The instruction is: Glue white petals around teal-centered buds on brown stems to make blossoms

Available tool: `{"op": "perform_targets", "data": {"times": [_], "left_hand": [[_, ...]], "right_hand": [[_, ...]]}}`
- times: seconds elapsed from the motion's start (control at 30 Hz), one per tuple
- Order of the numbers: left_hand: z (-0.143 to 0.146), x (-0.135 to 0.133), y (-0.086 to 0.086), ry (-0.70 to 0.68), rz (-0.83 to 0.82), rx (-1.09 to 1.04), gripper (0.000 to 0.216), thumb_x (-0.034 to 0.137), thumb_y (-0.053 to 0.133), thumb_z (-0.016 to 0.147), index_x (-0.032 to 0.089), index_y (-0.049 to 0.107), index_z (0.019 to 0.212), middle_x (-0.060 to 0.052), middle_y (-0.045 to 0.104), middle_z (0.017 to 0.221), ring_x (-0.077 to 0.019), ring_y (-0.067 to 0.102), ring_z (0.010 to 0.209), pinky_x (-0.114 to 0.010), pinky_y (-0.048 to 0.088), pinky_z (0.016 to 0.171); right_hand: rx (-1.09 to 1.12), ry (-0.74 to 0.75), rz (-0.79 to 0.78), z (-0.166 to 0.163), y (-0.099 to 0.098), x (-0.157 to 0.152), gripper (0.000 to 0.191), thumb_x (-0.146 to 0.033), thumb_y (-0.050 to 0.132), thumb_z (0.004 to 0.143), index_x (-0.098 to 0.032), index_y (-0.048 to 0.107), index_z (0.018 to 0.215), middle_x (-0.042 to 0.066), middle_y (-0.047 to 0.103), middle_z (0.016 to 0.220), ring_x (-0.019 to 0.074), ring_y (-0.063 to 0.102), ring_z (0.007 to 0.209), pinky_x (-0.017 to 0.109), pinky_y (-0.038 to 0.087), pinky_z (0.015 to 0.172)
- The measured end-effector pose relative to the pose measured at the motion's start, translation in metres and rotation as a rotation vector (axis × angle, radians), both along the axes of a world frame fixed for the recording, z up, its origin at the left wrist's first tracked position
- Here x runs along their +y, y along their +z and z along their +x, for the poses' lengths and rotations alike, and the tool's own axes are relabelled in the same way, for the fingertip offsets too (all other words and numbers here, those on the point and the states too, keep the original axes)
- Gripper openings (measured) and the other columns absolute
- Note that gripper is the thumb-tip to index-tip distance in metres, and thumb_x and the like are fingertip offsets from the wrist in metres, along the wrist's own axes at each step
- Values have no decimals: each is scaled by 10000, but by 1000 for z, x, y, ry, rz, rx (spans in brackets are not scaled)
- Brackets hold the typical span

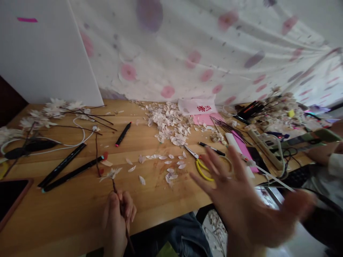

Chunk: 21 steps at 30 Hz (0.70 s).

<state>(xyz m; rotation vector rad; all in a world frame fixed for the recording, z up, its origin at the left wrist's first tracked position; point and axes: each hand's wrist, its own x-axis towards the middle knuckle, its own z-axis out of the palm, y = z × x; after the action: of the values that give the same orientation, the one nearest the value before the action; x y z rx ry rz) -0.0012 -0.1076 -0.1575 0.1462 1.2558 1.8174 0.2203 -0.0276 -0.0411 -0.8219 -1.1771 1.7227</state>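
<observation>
My left hand (119, 210) is closed around a brown stem, upright above the front edge of the table, with a white artificial flower (112, 174) at its top. My right hand (238, 192) is raised over the table's right part, fingers spread and slightly blurred, with nothing in it. Behind its fingertips lie yellow-handled scissors (198, 162), partly hidden by the hand. Between the two hands, loose white petals (168, 162) are scattered in short rows. Farther back is a big heap of petals (171, 121).
Black markers (64, 164) and finished flowers on stems (40, 117) lie to the left, near a phone (13, 196). At right are a power strip (265, 148), cables, bare stems (230, 128) and pink paper (209, 119). Another person's arm (321, 153) rests at the far right.
</observation>
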Motion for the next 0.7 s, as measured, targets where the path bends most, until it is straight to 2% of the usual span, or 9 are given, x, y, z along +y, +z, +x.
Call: {"op": "perform_targets", "data": {"times": [0.07, 0.17, 0.23, 0.3, 0.37, 0.43, 0.5, 0.6, 0.7], "left_hand": [[6, -1, 12, -76, -24, 22, 594, 676, 780, 816, 194, 496, 617, 63, 519, 461, -38, 374, 320, -139, 304, 332], [26, 0, 33, -166, 9, 72, 533, 561, 914, 732, 222, 505, 776, -16, 768, 725, -105, 605, 449, -193, 480, 423], [42, 4, 44, -163, 82, 45, 538, 542, 934, 713, 249, 502, 843, -41, 817, 871, -178, 744, 657, -270, 612, 589], [56, 9, 51, -275, 148, 19, 557, 521, 956, 681, 268, 494, 863, -63, 833, 923, -235, 798, 784, -345, 664, 720], [65, 12, 55, -379, 121, 38, 512, 430, 966, 678, 268, 531, 894, -78, 831, 957, -267, 813, 846, -376, 676, 766], [69, 14, 59, -355, 36, 80, 466, 316, 952, 676, 263, 561, 924, -48, 814, 927, -258, 811, 846, -353, 674, 757], [72, 14, 63, -253, -17, 100, 468, 250, 934, 669, 270, 522, 889, 4, 790, 832, -220, 800, 790, -311, 656, 739], [72, 14, 67, -202, -14, 96, 546, 244, 930, 671, 284, 410, 832, 40, 774, 715, -182, 768, 667, -280, 635, 685], [63, 12, 62, -185, -43, 156, 559, 270, 935, 688, 283, 395, 830, 60, 748, 656, -162, 736, 604, -263, 624, 662]], "right_hand": [[225, 17, -67, -21, -8, 7, 850, -972, 282, 838, -500, 491, 1513, -12, 461, 1665, 345, 243, 1611, 665, 414, 1164], [378, 120, -202, -36, -13, 10, 892, -995, 285, 807, -464, 547, 1474, 21, 511, 1630, 334, 249, 1612, 675, 407, 1160], [413, 168, -233, -38, -14, 9, 887, -1000, 300, 798, -471, 548, 1466, 17, 506, 1634, 327, 260, 1608, 654, 438, 1134], [462, 207, -251, -39, -18, 8, 899, -1008, 265, 793, -481, 541, 1468, 10, 507, 1633, 333, 278, 1599, 646, 480, 1089], [490, 234, -270, -40, -22, 6, 905, -1010, 225, 793, -492, 535, 1467, 5, 523, 1619, 337, 293, 1589, 649, 493, 1068], [494, 250, -286, -41, -27, 5, 900, -1008, 209, 797, -499, 534, 1464, 3, 535, 1608, 338, 300, 1582, 656, 486, 1070], [508, 268, -281, -40, -31, 3, 893, -1001, 220, 808, -492, 535, 1471, 9, 539, 1605, 336, 318, 1572, 636, 494, 1065], [541, 317, -272, -35, -37, 3, 872, -976, 265, 841, -468, 529, 1500, 21, 541, 1609, 308, 383, 1543, 538, 534, 1042], [561, 354, -243, -27, -42, 5, 846, -938, 307, 883, -418, 559, 1501, 46, 571, 1585, 287, 496, 1473, 483, 566, 1020]]}}
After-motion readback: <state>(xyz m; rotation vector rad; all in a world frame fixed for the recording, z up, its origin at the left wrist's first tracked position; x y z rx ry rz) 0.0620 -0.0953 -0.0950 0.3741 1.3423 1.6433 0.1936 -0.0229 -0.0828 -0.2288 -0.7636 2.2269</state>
